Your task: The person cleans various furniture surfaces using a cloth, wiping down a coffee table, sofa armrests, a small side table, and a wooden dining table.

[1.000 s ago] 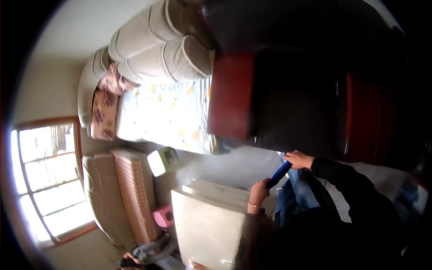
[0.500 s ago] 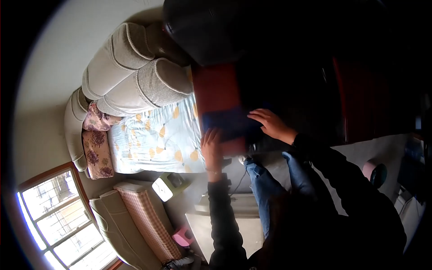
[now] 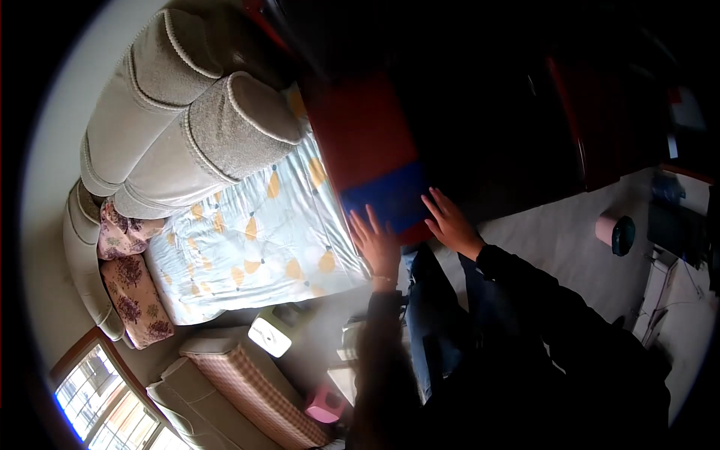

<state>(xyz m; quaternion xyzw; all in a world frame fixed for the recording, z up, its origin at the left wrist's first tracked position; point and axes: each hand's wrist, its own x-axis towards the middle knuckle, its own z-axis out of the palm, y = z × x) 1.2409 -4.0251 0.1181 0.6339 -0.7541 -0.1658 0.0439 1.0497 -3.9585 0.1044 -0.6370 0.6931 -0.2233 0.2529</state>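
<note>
A flat, rectangular blue piece (image 3: 390,193) lies on a reddish-brown surface (image 3: 360,127); whether it is cloth or a stiff sheet I cannot tell. My left hand (image 3: 377,244) rests over its near left edge, fingers spread and pointing away from me. At its right side is my right hand (image 3: 453,225), fingers apart, thumb toward the blue piece. Neither hand grips anything. I cannot make out whether the right fingertips touch the piece or hover beside it.
On the left stand a bed with a leaf-patterned sheet (image 3: 247,247), grey cushions (image 3: 195,142) and patterned pillows (image 3: 135,300). Dark furniture (image 3: 487,135) fills the upper right. A pink-rimmed bin (image 3: 616,232), a green-and-white stool (image 3: 271,336) and a pink stool (image 3: 325,403) stand on the floor.
The view has shifted and turned. Both hands have drawn nearer to me, the left one's fingers now more spread. More of the blue piece shows between them, flat and sharper.
</note>
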